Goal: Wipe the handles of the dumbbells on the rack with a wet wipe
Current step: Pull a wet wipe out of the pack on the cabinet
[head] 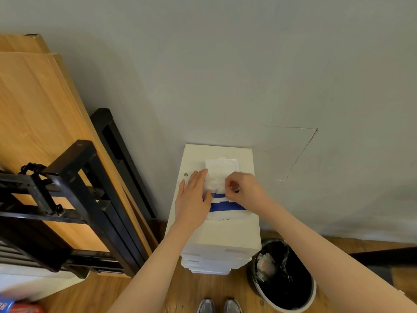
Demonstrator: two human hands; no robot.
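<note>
You are pressing your left hand (191,199) flat, fingers straight, on the soft blue-and-white wipe pack (225,205) so it is staying put on the white box (216,236), while your right hand (242,188) is pinching a crumpled damp wipe (217,185) at the lifted lid (222,167). No dumbbells are showing.

Matt grey painted wall (225,64), smooth white cardboard box (216,233), soft fluffy wet wipe (214,185), glossy plastic pack (225,206) with blue band, black metal rack (74,199), smooth wood boards (33,109), wood-grain floor (180,290), crinkled shiny black bin liner (282,267)
</note>
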